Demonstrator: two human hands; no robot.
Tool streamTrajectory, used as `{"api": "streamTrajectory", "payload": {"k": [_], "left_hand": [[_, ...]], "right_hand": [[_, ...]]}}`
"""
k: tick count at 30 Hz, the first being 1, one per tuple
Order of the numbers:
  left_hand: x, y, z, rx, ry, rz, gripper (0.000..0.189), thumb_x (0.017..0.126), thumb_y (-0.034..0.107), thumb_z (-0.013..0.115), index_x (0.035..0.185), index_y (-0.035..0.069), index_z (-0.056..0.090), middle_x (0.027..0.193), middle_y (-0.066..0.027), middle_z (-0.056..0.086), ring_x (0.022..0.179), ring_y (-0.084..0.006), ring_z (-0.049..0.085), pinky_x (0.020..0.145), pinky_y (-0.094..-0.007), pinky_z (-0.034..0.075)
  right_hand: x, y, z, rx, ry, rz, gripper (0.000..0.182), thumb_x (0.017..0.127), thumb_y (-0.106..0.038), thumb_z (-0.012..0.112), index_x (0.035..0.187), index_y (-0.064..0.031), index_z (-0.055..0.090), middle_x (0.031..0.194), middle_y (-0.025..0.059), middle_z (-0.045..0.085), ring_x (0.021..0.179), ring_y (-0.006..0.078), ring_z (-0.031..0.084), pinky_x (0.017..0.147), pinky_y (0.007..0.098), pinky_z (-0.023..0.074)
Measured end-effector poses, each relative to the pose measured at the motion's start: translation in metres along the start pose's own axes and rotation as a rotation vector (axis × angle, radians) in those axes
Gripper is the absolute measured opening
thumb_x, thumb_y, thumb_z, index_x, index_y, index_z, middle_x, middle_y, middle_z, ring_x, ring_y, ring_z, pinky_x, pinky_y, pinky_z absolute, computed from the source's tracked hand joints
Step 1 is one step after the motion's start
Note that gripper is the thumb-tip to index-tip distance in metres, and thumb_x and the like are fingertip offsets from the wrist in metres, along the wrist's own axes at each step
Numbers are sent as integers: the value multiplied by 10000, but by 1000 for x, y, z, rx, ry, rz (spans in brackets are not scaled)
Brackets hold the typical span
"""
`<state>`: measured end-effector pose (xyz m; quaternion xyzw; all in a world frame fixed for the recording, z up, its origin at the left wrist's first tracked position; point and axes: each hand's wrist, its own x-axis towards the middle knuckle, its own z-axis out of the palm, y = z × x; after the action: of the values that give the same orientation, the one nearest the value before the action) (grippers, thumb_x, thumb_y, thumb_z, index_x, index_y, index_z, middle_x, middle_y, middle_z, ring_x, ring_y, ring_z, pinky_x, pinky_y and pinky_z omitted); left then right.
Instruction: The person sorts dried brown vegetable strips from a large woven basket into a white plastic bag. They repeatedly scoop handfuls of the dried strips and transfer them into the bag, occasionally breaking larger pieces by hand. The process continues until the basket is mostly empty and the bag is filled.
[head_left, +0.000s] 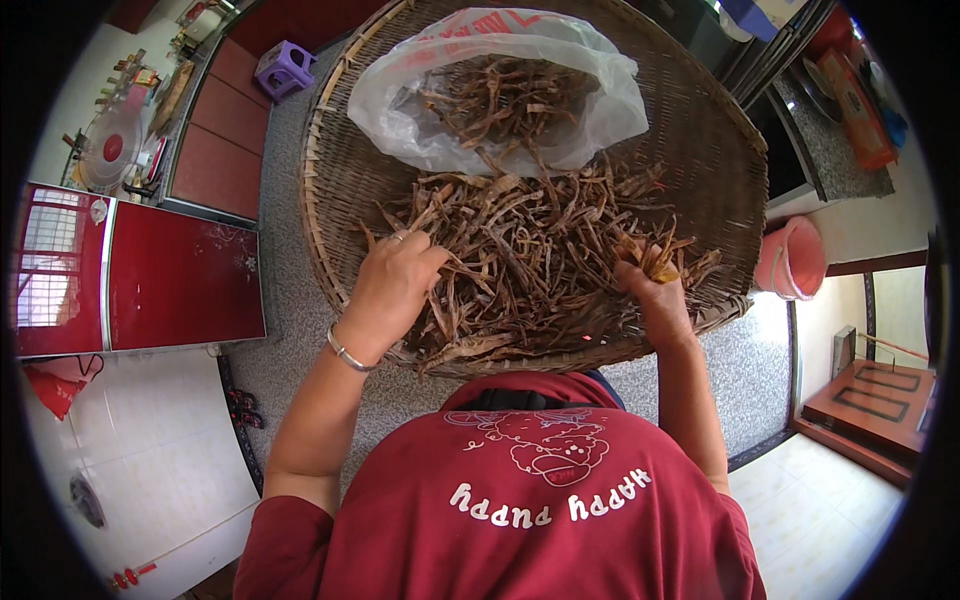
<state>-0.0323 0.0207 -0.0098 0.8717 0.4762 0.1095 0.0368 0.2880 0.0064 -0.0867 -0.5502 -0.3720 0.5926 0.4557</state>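
Observation:
A large woven bamboo tray (330, 172) lies in front of me, with a heap of brown dried strips (525, 247), apparently dried vegetable, on its near half. My left hand (397, 281), with a ring and a bracelet, rests palm down on the heap's left edge; its fingertips are hidden among the strips, so its hold is unclear. At the heap's right side, my right hand (654, 281) is closed around a small bunch of strips that sticks out above the fingers. Behind the heap, an open translucent plastic bag (382, 120) with red print holds more strips.
A purple plastic stool (285, 71) stands on the floor at the back left, near red cabinets (217, 127). The red refrigerator (184, 277) is at the left. Close to the tray's right rim stands a pink bucket (795, 259). A stone counter (847, 157) lies at the upper right.

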Motion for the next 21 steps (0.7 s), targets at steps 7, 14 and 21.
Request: {"api": "streamTrajectory", "payload": {"k": [7,14,21], "left_hand": [[-27,20,-15,-174,-344,116,237,692,86,736,911,87,643,841,-67,491,829,-248,519,762,-371,445],[-37,37,6,-39,-337,205,108,704,155,720,775,139,641,820,-41,486,827,-212,525,722,-347,410],[-40,49,24,37,-139,165,60,737,67,633,703,112,615,767,-49,470,777,-204,509,694,-330,401]], "right_hand": [[-12,-10,17,31,-201,34,167,812,-93,628,967,-36,609,847,16,605,740,109,522,692,262,420],[-13,1,20,98,-308,89,173,816,-101,607,979,-51,578,821,44,630,667,110,525,609,254,428],[-14,1,20,96,-266,84,185,821,-108,606,992,-48,569,783,35,606,659,106,523,568,244,424]]}}
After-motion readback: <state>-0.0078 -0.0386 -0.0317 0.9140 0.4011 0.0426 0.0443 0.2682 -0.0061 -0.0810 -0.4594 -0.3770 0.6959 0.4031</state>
